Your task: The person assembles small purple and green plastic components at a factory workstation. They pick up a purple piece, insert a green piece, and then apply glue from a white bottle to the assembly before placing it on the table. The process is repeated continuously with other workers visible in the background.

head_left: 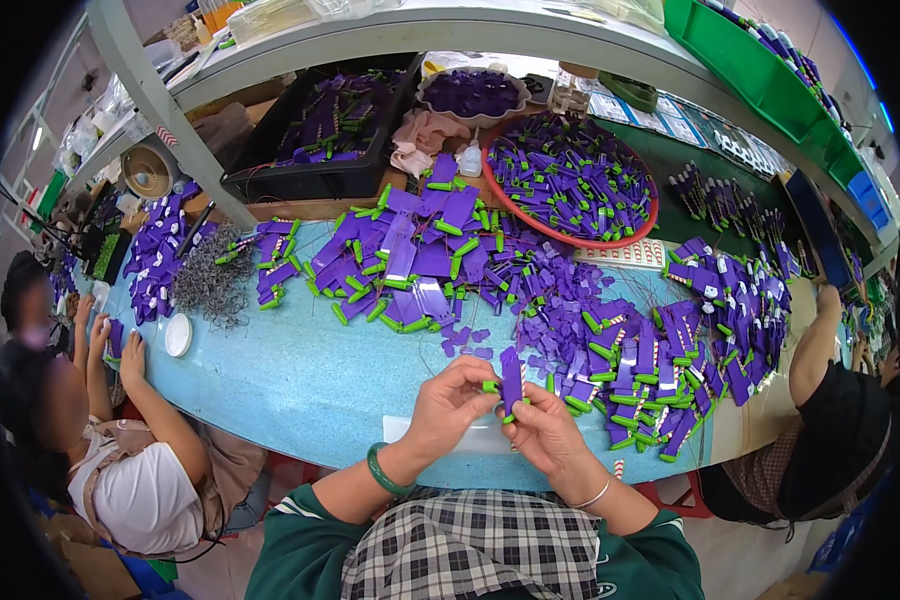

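Close in front of me, near the table's front edge, both hands are closed around small parts. My right hand [552,435] grips a flat purple plastic piece [512,372] with a red-and-white striped strip along its side and a green end at the bottom. My left hand [442,408] pinches a small green piece [490,387] right beside the purple one. Whether the two parts touch is hard to see. Just beyond my hands lie loose small purple pieces [560,325]. A heap of purple parts with green ends [630,390] lies to the right of my right hand.
A red round tray [653,212] full of purple-green parts stands beyond the heaps. Behind them are a black bin [305,182] and a scalloped bowl [425,95]. A white round lid [178,335] lies left. A shelf beam [390,50] crosses overhead. People work at both sides.
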{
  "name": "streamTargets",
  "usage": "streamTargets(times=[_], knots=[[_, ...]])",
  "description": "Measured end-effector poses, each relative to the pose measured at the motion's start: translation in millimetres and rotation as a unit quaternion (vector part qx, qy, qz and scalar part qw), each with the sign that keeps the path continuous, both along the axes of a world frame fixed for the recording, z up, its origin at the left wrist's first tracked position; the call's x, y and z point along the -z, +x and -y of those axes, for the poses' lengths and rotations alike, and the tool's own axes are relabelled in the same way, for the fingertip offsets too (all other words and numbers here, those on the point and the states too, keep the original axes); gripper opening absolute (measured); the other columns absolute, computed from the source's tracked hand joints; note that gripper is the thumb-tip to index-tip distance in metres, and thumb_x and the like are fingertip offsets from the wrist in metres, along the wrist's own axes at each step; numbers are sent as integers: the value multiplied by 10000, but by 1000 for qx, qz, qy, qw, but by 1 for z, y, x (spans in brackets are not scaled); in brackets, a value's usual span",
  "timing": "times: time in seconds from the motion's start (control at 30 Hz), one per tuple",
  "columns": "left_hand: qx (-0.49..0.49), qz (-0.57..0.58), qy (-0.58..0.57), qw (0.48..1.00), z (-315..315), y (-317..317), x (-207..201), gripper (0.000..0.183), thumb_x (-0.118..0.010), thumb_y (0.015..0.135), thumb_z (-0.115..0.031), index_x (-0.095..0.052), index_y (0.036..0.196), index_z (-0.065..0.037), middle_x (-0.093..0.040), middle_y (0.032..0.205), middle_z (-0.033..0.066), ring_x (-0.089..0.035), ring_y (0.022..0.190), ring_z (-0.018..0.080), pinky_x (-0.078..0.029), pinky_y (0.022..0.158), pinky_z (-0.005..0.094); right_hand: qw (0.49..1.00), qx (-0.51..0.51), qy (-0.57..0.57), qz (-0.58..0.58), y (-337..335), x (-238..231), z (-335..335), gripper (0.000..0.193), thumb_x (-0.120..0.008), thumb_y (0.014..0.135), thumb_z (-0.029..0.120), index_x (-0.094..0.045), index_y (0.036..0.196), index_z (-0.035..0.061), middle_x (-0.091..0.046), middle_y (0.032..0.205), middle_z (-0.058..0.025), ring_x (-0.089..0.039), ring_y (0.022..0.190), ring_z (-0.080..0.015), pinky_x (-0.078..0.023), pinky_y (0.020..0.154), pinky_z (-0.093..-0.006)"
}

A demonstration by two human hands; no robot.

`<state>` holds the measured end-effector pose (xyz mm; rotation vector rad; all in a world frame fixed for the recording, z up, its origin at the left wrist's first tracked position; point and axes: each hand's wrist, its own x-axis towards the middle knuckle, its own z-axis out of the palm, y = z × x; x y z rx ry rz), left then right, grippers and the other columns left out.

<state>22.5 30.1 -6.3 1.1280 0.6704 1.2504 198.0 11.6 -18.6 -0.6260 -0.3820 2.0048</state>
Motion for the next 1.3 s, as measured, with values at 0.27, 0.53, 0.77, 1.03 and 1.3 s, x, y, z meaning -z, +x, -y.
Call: streamTargets(times=[0.27, 0.53, 0.77, 1.03, 1.3], knots=[[10, 36, -108, 993, -1, -11, 1, 204, -642, 831, 69, -622, 1026, 10, -661, 963, 84, -650, 899, 162, -535, 842, 291, 719, 119, 411, 548, 21, -20, 5, 405, -693, 755, -56, -693, 1125, 107, -498, 728, -22, -510, 679, -127, -408, 554, -248], [83, -58, -183, 978, 12, -25, 14, 204, -658, 826, 55, -642, 1027, 27, -684, 961, 103, -667, 864, 156, -554, 792, 279, 696, -77, 431, 569, 44, -52, -6, 442, -732, 699, -42, -719, 1105, 132, -493, 667, -17, -476, 618, -133, -368, 546, -278], [90, -183, -146, 968, 26, -6, -11, 174, -678, 822, 32, -650, 993, 16, -675, 927, 50, -622, 828, 91, -504, 742, 232, 791, -155, 338, 485, 34, -21, -2, 351, -756, 732, 14, -710, 1070, 95, -587, 772, -32, -568, 700, -125, -447, 613, -270], [99, -73, -156, 980, 14, -22, -15, 137, -737, 788, -52, -639, 882, -34, -598, 925, 8, -559, 835, 87, -451, 756, 250, 826, -120, 410, 368, 19, -29, -13, 479, -723, 766, -20, -581, 1222, 8, -660, 1009, -70, -637, 869, -133, -523, 740, -262], [66, -372, 126, 917, -6, -53, -42, 170, -717, 774, -87, -614, 875, 2, -596, 784, 55, -583, 682, 182, -466, 648, 318, 576, -78, 576, 574, -3, -53, -45, 77, -700, 775, 121, -648, 774, 65, -610, 737, -80, -616, 656, -275, -487, 557, -362]])
